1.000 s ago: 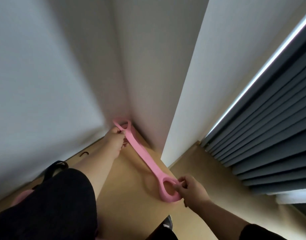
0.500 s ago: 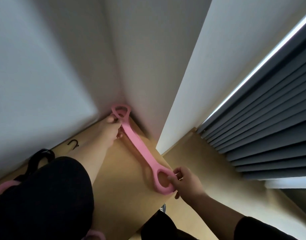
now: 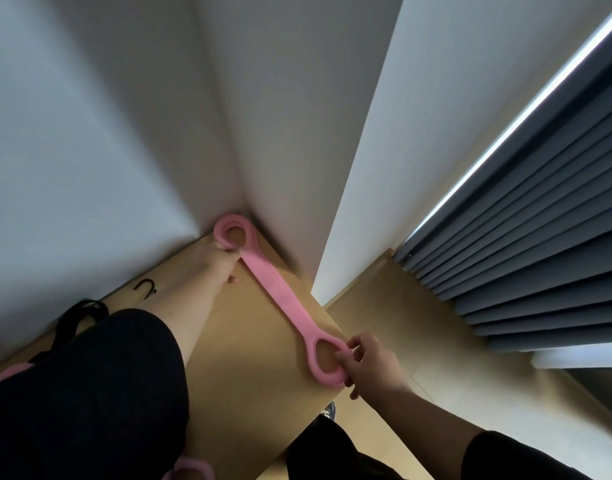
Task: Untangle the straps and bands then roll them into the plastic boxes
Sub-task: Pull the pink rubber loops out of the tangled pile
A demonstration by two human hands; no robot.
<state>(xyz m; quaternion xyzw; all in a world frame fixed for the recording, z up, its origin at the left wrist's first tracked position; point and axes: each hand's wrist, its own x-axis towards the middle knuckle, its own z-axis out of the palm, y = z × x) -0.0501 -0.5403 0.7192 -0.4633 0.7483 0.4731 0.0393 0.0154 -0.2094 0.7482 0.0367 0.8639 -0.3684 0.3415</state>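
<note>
The far loop of the pink band (image 3: 275, 289) is now rounding out where it was pinched and twisted a second ago, as the left hand (image 3: 224, 259) is sliding up to grip its base (thumb side hidden). The right hand (image 3: 368, 363) is shifting its pinch along the near loop's outer rim.

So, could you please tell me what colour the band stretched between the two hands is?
Pink, plain with no pattern; the band shows best in the head view.

The band (image 3: 276, 295) lies on the table (image 3: 249, 368), running from the wall corner to the right edge.
</note>
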